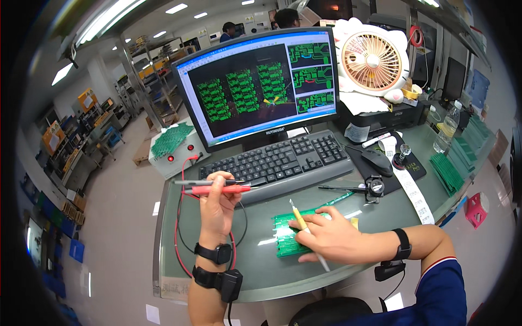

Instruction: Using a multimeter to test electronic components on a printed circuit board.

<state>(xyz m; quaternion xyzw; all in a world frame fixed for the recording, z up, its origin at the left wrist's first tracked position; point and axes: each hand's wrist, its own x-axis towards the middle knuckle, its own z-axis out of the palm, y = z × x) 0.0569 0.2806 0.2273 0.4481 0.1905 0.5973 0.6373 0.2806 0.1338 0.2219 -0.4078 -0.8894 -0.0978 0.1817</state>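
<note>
My left hand (215, 212) is raised in front of the keyboard, fingers closed around a red test probe (201, 190) and a black test probe (187, 182). Both probes lie nearly level, side by side. A green printed circuit board (284, 239) lies flat on the glass-topped table. Over its right part, my right hand (340, 234) holds a yellow-handled craft knife (299, 218) with its blade pointing up and away. The fingers of this hand rest on or just above the board and hide part of it.
Behind the keyboard (283, 163) stands a monitor (239, 127) showing board layouts. A magnifier-like black tool (374, 187), a mouse (377, 162) and a paper strip (412, 195) lie to the right. A water bottle (447, 129) and stacked green boards (447, 173) stand farther right; a grey box (187, 157) sits left.
</note>
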